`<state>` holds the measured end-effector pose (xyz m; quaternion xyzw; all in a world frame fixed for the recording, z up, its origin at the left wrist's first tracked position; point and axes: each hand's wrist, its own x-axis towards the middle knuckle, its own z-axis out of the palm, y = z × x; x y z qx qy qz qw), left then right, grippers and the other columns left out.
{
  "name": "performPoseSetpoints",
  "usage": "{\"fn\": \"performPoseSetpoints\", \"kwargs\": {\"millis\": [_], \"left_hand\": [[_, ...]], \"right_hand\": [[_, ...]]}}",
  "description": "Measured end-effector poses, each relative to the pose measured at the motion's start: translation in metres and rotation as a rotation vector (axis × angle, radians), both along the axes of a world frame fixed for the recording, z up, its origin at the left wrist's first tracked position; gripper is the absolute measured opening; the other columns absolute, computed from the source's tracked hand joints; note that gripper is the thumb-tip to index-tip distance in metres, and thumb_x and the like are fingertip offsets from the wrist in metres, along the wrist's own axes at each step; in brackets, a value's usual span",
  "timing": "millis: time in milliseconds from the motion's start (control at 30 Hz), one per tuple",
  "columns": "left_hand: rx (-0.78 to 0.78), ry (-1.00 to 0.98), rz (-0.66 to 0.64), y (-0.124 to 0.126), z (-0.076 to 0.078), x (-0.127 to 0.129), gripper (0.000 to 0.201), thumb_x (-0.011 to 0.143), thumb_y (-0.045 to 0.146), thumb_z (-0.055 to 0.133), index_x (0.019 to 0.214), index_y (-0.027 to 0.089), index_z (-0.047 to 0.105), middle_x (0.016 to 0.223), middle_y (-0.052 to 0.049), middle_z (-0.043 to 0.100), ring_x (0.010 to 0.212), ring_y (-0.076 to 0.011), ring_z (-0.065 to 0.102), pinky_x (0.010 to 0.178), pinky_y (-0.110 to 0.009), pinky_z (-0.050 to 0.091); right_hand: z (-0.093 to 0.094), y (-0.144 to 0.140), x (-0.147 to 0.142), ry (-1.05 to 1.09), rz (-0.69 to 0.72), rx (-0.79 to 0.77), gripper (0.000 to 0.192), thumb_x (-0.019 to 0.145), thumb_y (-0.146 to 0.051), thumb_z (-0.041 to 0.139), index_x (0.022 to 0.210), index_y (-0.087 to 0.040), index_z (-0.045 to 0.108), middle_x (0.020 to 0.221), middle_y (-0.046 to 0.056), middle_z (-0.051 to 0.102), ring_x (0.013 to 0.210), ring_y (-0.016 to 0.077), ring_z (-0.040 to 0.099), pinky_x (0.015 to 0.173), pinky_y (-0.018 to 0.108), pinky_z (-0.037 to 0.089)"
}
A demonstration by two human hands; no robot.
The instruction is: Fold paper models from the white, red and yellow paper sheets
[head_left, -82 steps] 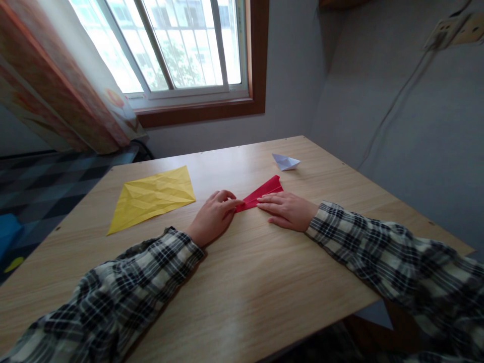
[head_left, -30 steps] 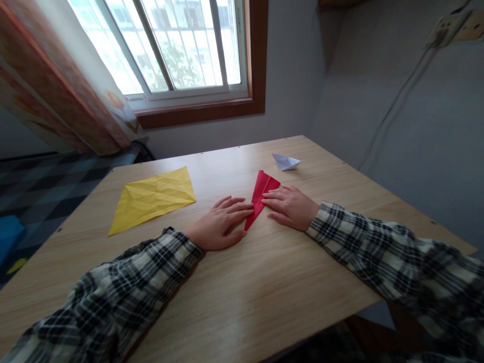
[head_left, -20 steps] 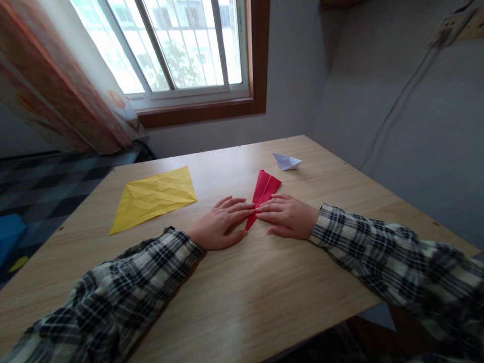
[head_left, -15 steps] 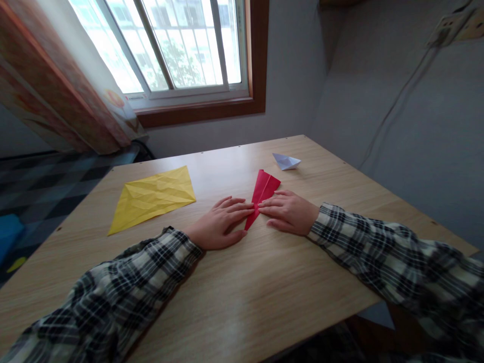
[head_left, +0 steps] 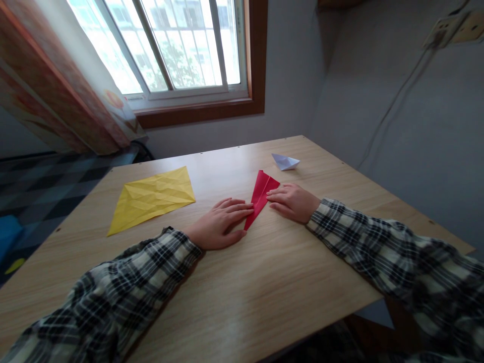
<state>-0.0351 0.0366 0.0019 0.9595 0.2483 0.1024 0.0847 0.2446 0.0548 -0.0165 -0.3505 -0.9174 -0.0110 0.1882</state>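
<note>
A folded red sheet of paper (head_left: 261,187), narrow at its near end and wide at its far end, lies on the table between my hands. My left hand (head_left: 223,222) rests flat with its fingertips on the paper's left edge and the thumb close to the near point. From the right, my right hand (head_left: 293,201) lays its outstretched fingers on the wider part of the paper. A lengthwise crease runs along the red surface. Part of the paper is under my fingertips.
A creased yellow sheet of paper (head_left: 155,196) lies to the left on the wooden table (head_left: 242,297). Behind the red paper sits a small white paper boat (head_left: 286,162). A white paper corner (head_left: 376,313) shows below the table's near right edge.
My right hand has slid up along the red paper, away from me, toward its wide end. My left hand stays where it was.
</note>
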Motion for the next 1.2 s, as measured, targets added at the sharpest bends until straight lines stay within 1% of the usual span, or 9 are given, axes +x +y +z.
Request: {"fn": "performPoseSetpoints", "kwargs": {"millis": [233,500,700,800,867,967,1067,1133,1200], "left_hand": [[0.004,-0.019,-0.006,0.000,-0.002,-0.001,0.052,0.091,0.035,0.054,0.141,0.023,0.049,0.145,-0.008,0.052,0.135,-0.0276,0.044,0.115,-0.052,0.032],[0.014,0.008,-0.011,0.001,-0.002,-0.002,0.052,0.092,0.037,0.052,0.141,0.021,0.048,0.146,-0.008,0.052,0.136,-0.0277,0.043,0.115,-0.051,0.033],[0.018,0.013,-0.010,0.000,-0.003,-0.002,0.052,0.092,0.036,0.051,0.142,0.020,0.048,0.146,-0.008,0.051,0.137,-0.0274,0.042,0.115,-0.050,0.033],[0.006,0.018,-0.012,0.000,-0.003,-0.002,0.054,0.091,0.034,0.050,0.143,0.022,0.046,0.148,-0.007,0.049,0.138,-0.0277,0.040,0.116,-0.051,0.031],[-0.007,0.024,-0.019,0.000,-0.002,-0.002,0.055,0.090,0.032,0.050,0.145,0.023,0.044,0.149,-0.005,0.048,0.139,-0.0277,0.039,0.117,-0.052,0.029],[-0.029,0.039,-0.039,-0.001,-0.001,0.000,0.058,0.088,0.027,0.050,0.145,0.025,0.044,0.149,-0.004,0.048,0.140,-0.0274,0.038,0.118,-0.052,0.028],[-0.039,0.035,-0.057,0.000,0.001,0.001,0.060,0.085,0.023,0.050,0.145,0.026,0.044,0.147,-0.002,0.051,0.140,-0.0272,0.039,0.118,-0.052,0.027],[-0.044,0.025,-0.062,0.000,0.002,0.002,0.061,0.084,0.022,0.050,0.145,0.027,0.045,0.146,-0.002,0.052,0.139,-0.0269,0.040,0.118,-0.052,0.027],[-0.051,0.019,-0.066,0.000,0.002,0.002,0.061,0.084,0.022,0.050,0.144,0.027,0.046,0.145,-0.002,0.053,0.139,-0.0266,0.041,0.118,-0.051,0.028]], "right_hand": [[-0.005,0.014,0.009,0.044,-0.050,0.004,0.035,0.100,-0.034,0.043,0.105,-0.019,0.074,0.119,0.008,0.071,0.110,0.0220,0.066,0.096,0.039,0.049],[-0.011,0.024,0.017,0.055,-0.108,-0.002,0.036,0.100,-0.033,0.042,0.108,-0.018,0.074,0.120,0.008,0.071,0.113,0.0227,0.065,0.098,0.038,0.049],[-0.014,0.027,0.018,0.021,-0.214,0.008,0.040,0.101,-0.036,0.039,0.111,-0.016,0.072,0.120,0.011,0.071,0.115,0.0246,0.063,0.101,0.043,0.044],[-0.014,0.025,0.018,0.039,-0.247,0.053,0.040,0.100,-0.039,0.041,0.119,-0.016,0.067,0.130,0.013,0.065,0.122,0.0273,0.058,0.106,0.050,0.037],[-0.013,0.021,0.017,0.069,-0.194,0.094,0.041,0.099,-0.039,0.043,0.126,-0.017,0.063,0.137,0.013,0.060,0.128,0.0275,0.053,0.111,0.052,0.032],[-0.010,0.011,0.011,0.093,0.004,0.122,0.042,0.099,-0.040,0.043,0.131,-0.019,0.060,0.138,0.011,0.059,0.130,0.0245,0.052,0.114,0.050,0.028],[-0.007,0.001,0.004,0.038,0.185,0.059,0.044,0.099,-0.041,0.041,0.133,-0.019,0.058,0.138,0.009,0.060,0.131,0.0231,0.052,0.113,0.049,0.029],[-0.006,-0.004,0.000,-0.012,0.221,-0.005,0.044,0.100,-0.042,0.039,0.133,-0.020,0.058,0.137,0.010,0.060,0.130,0.0228,0.052,0.112,0.049,0.030],[-0.006,-0.005,-0.002,-0.033,0.194,-0.050,0.044,0.101,-0.041,0.037,0.133,-0.020,0.058,0.138,0.010,0.059,0.129,0.0227,0.053,0.111,0.049,0.030]]}}
